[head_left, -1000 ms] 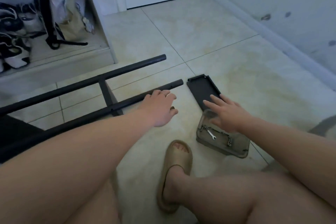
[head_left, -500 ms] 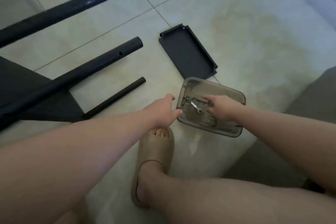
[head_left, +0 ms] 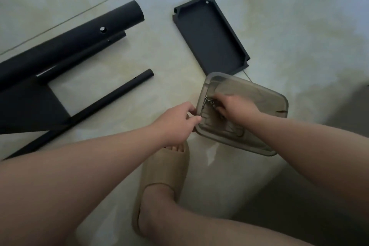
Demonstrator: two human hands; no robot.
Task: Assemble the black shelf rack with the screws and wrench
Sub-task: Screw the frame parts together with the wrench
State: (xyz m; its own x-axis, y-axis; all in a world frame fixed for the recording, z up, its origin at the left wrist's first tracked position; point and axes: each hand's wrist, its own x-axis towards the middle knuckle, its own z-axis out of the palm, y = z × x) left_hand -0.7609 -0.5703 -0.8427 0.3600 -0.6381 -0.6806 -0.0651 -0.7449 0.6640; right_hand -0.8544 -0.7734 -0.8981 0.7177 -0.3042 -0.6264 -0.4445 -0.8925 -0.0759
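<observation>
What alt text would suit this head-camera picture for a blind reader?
A person's right hand reaches among screws in a clear tray on the floor while the left hand holds its edge; black rack tubes lie nearby.

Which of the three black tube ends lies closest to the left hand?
The thinnest tube, lowest in view; the thick tube and middle tube end farther from the left hand, which grips the clear container by its rim.

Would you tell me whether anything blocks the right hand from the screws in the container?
Nothing visible does. The container is open-topped, and the right hand is down among the screws inside; the left hand grips its rim, off to one side.
</observation>
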